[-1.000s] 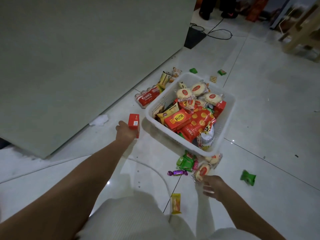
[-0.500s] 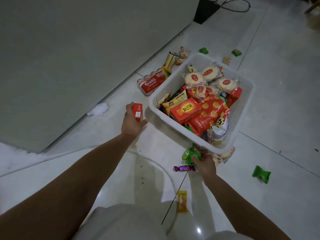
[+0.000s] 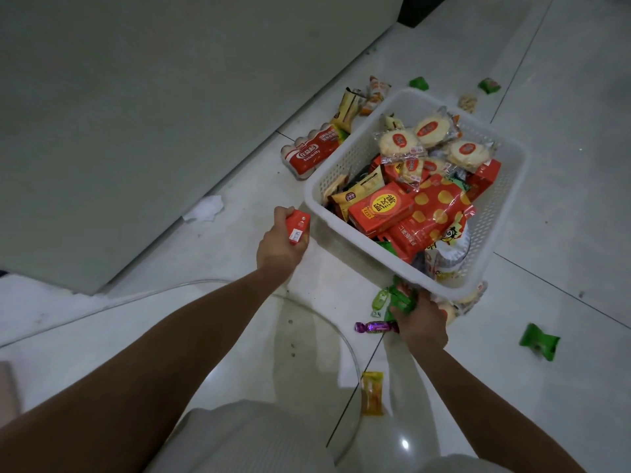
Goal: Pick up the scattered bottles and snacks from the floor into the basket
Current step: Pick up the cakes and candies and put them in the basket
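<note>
A white plastic basket [image 3: 505, 199] full of red boxes, rice crackers and snack bags stands on the tiled floor. My left hand [image 3: 278, 249] holds a small red box [image 3: 297, 227] just left of the basket's near corner. My right hand [image 3: 421, 322] is closed on green snack packets [image 3: 401, 298] on the floor under the basket's front rim. A purple candy [image 3: 375, 326] lies beside that hand. A pack of small bottles with a red label [image 3: 309, 153] lies left of the basket.
Loose snacks lie around: a yellow packet [image 3: 372, 392] near my knees, a green packet [image 3: 539, 341] at right, yellow and orange bags [image 3: 362, 102] behind the bottle pack, green candies [image 3: 488, 85] beyond the basket. A grey cabinet [image 3: 136, 97] fills the left. A crumpled tissue [image 3: 205, 208] lies by it.
My left hand carried the red box closer to the basket's corner. My right hand reached forward under the basket's front rim and closed on the green packets.
</note>
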A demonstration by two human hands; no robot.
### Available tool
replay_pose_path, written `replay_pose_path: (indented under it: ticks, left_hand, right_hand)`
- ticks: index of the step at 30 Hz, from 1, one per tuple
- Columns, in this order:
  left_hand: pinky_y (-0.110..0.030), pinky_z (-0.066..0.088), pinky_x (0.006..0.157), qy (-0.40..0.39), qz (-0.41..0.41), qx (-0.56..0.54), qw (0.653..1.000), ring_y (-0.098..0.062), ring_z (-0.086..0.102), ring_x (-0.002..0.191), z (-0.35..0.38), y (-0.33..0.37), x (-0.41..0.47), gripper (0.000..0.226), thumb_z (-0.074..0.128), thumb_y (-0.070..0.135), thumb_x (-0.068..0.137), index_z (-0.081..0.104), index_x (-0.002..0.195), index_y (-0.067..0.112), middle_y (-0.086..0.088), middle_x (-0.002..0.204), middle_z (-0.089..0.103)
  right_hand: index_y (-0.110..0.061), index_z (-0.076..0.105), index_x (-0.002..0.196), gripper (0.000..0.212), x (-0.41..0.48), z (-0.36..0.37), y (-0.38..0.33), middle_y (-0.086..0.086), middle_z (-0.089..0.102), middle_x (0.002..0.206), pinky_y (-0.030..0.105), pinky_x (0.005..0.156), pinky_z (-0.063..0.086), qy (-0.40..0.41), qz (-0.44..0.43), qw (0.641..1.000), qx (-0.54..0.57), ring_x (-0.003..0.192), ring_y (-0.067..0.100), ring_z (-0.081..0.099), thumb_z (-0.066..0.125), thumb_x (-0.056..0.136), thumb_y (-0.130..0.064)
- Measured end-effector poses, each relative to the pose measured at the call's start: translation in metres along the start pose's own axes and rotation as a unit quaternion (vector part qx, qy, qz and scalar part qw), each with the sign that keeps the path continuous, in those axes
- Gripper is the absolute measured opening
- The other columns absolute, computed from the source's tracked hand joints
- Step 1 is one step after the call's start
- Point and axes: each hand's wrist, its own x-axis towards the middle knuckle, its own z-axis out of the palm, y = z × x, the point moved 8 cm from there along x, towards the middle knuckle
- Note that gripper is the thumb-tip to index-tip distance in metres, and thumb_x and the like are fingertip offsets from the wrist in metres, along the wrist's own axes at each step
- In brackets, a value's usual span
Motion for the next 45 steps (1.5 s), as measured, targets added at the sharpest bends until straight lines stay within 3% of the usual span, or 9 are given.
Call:
replay_pose_path:
  ticks: [3, 6, 12, 19, 24, 27, 33, 40, 45]
  left_hand:
    - [-0.035, 0.050, 0.089, -0.012, 0.010, 0.008, 1.000, -0.025, 0.056, 0.111, 0.005, -0.002, -0.009, 0.068, 0.068, 0.027, 0.086, 0.025, 0.138, 0.029, -0.007, 0.135, 0.047]
    - [-0.036, 0.051, 0.088, -0.023, 0.014, 0.017, 0.999, -0.025, 0.057, 0.109, 0.007, -0.003, -0.017, 0.068, 0.068, 0.028, 0.086, 0.024, 0.138, 0.030, -0.006, 0.134, 0.048]
    - [-0.037, 0.051, 0.089, -0.048, 0.024, 0.022, 0.998, -0.026, 0.056, 0.111, 0.008, -0.002, -0.024, 0.067, 0.067, 0.026, 0.086, 0.024, 0.138, 0.028, -0.006, 0.133, 0.048]
    - [-0.036, 0.051, 0.089, -0.061, 0.025, 0.038, 0.997, -0.027, 0.054, 0.114, 0.012, -0.004, -0.036, 0.068, 0.068, 0.025, 0.086, 0.024, 0.138, 0.028, -0.006, 0.135, 0.046]
    - [-0.034, 0.050, 0.088, -0.061, 0.036, 0.039, 0.997, -0.026, 0.054, 0.114, 0.017, -0.005, -0.046, 0.068, 0.067, 0.025, 0.086, 0.024, 0.139, 0.027, -0.006, 0.136, 0.045]
    - [-0.026, 0.048, 0.077, -0.065, 0.038, 0.032, 0.997, -0.024, 0.054, 0.110, 0.019, -0.004, -0.049, 0.068, 0.067, 0.024, 0.087, 0.024, 0.139, 0.027, -0.006, 0.135, 0.045]
    - [-0.025, 0.047, 0.076, -0.082, 0.051, 0.025, 0.995, -0.021, 0.054, 0.107, 0.020, -0.002, -0.054, 0.066, 0.068, 0.022, 0.086, 0.026, 0.137, 0.026, -0.007, 0.135, 0.046]
    - [-0.033, 0.051, 0.087, -0.094, 0.057, 0.028, 0.994, -0.026, 0.053, 0.115, 0.023, -0.003, -0.059, 0.066, 0.068, 0.023, 0.086, 0.026, 0.137, 0.026, -0.006, 0.138, 0.044]
    - [-0.034, 0.051, 0.088, -0.095, 0.066, 0.036, 0.993, -0.026, 0.054, 0.115, 0.023, -0.003, -0.061, 0.067, 0.068, 0.023, 0.086, 0.026, 0.137, 0.026, -0.006, 0.137, 0.044]
  right_hand:
    - [-0.013, 0.042, 0.133, 0.058, -0.015, -0.009, -0.012, 0.015, 0.047, 0.129, 0.044, 0.079, 0.047, 0.042, -0.064, 0.993, -0.088, 0.116, 0.036, 0.044, 0.065, 0.085, -0.036]
    - [-0.008, 0.041, 0.135, 0.079, -0.021, -0.007, -0.020, 0.020, 0.049, 0.127, 0.047, 0.080, 0.050, 0.085, -0.169, 0.975, -0.119, 0.115, 0.038, 0.049, 0.078, 0.072, -0.036]
    - [-0.025, 0.026, 0.148, 0.092, -0.019, 0.025, -0.019, 0.014, 0.030, 0.152, 0.052, 0.098, 0.046, -0.004, -0.339, 0.922, -0.187, 0.138, 0.038, 0.032, 0.071, 0.073, -0.051]
    - [-0.030, -0.004, 0.150, 0.087, -0.029, 0.031, 0.006, -0.006, -0.020, 0.155, 0.042, 0.114, 0.027, -0.056, -0.324, 0.929, -0.171, 0.147, 0.023, -0.007, 0.054, 0.088, -0.048]
    - [-0.030, 0.019, 0.149, 0.082, -0.040, 0.029, 0.018, 0.003, 0.005, 0.159, 0.047, 0.110, 0.026, -0.030, -0.325, 0.933, -0.154, 0.146, 0.032, 0.010, 0.030, 0.079, -0.070]
    - [-0.028, 0.021, 0.148, 0.086, -0.026, 0.010, 0.013, 0.013, 0.014, 0.157, 0.050, 0.113, 0.019, 0.003, -0.292, 0.950, -0.108, 0.145, 0.035, 0.011, 0.032, 0.075, -0.073]
    - [-0.021, 0.002, 0.152, 0.102, 0.005, 0.018, 0.013, 0.013, 0.000, 0.159, 0.049, 0.119, 0.008, -0.066, -0.256, 0.955, -0.133, 0.146, 0.032, -0.008, 0.020, 0.070, -0.079]
    - [-0.022, 0.000, 0.152, 0.111, -0.028, 0.035, 0.025, 0.015, -0.005, 0.159, 0.040, 0.115, -0.002, -0.057, -0.305, 0.934, -0.175, 0.140, 0.026, -0.027, -0.022, 0.062, -0.083]
    - [-0.031, 0.003, 0.151, 0.107, -0.045, 0.033, 0.033, 0.009, -0.007, 0.159, 0.049, 0.118, -0.002, -0.079, -0.334, 0.931, -0.122, 0.145, 0.026, -0.018, 0.006, 0.063, -0.093]
